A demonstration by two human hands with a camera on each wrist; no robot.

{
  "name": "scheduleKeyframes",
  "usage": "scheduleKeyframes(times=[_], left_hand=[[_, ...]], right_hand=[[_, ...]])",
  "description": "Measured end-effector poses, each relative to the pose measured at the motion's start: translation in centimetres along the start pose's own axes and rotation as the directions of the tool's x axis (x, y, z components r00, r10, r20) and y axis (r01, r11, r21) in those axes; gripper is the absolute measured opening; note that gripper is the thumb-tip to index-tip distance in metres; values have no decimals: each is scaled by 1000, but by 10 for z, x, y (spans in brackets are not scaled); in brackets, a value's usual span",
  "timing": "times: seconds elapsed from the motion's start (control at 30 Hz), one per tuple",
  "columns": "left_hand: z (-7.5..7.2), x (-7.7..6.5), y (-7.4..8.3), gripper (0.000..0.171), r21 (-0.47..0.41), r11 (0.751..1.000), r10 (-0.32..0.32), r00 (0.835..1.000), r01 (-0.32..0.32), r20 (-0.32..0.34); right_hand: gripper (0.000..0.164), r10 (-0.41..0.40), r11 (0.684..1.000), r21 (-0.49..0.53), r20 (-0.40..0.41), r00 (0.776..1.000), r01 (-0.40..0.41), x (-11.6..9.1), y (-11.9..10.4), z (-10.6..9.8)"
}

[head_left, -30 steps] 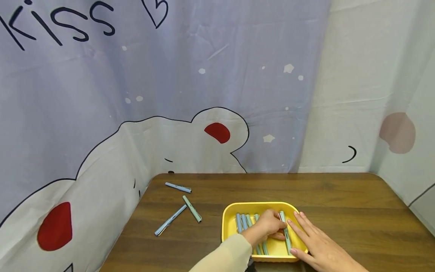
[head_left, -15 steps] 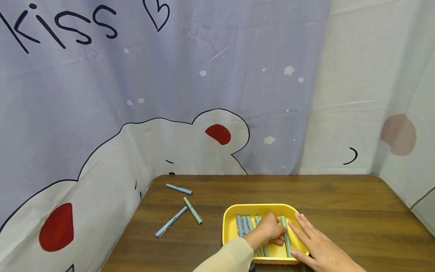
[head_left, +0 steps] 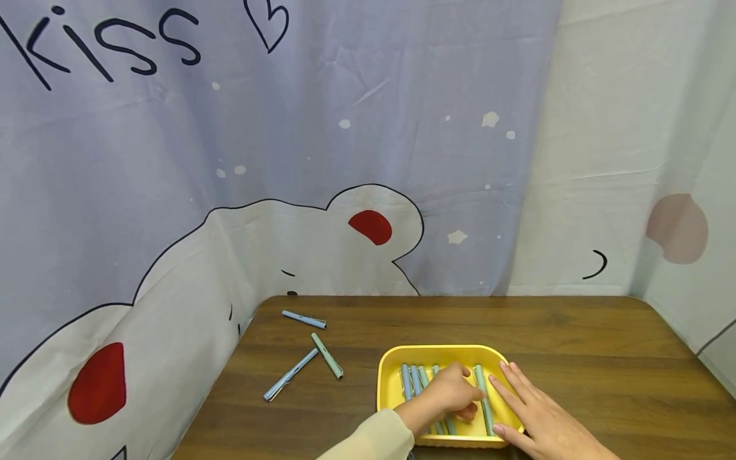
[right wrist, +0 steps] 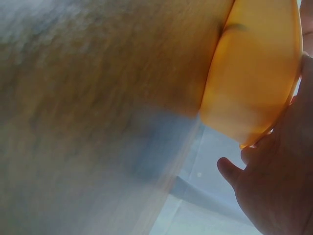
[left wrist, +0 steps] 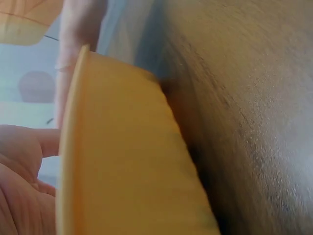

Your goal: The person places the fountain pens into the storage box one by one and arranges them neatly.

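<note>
My left hand [head_left: 453, 391] reaches into a yellow tray [head_left: 443, 349] in the head view. Its extended index finger touches a green pen [head_left: 487, 414] lying lengthwise near the tray's right side. Left of that hand, two blue pens [head_left: 406, 381] and further green pens [head_left: 451, 427] lie side by side, partly covered by the hand and wrist. Flat against the tray's right rim rests my right hand [head_left: 540, 412], fingers spread. The left wrist view shows the tray's outer wall [left wrist: 127, 147] in front of the left hand [left wrist: 22, 186].
On the wooden table [head_left: 604, 358], to the left of the tray, lie a blue pen [head_left: 303, 319], a green pen [head_left: 328, 355] and another blue pen [head_left: 290, 375] whose end meets the green one. A printed curtain [head_left: 368, 128] hangs behind the table.
My left hand has let go of the green pen's upper part and moved slightly down, its index finger now on the pen. The pen lies lower and flatter. My right hand stays at the rim.
</note>
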State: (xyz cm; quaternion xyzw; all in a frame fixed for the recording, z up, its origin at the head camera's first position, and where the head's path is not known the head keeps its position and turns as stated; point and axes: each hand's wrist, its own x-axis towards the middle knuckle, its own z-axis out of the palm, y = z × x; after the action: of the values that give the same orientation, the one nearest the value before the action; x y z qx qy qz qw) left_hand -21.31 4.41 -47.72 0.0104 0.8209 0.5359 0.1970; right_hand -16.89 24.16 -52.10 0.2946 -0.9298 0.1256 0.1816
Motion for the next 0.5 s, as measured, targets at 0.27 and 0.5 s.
scheduleKeyframes(times=[0.27,0.5], left_hand=[[-31,-15,4,40,182,972,143,989,-147,36],[-65,-28,2,47,263,928,248,965,-263,90]], right_hand=[[74,-36,999,-26,-32,999,35,-1,2,0],[73,9,1000,-22,1,1000,-9,0,-2,-1]])
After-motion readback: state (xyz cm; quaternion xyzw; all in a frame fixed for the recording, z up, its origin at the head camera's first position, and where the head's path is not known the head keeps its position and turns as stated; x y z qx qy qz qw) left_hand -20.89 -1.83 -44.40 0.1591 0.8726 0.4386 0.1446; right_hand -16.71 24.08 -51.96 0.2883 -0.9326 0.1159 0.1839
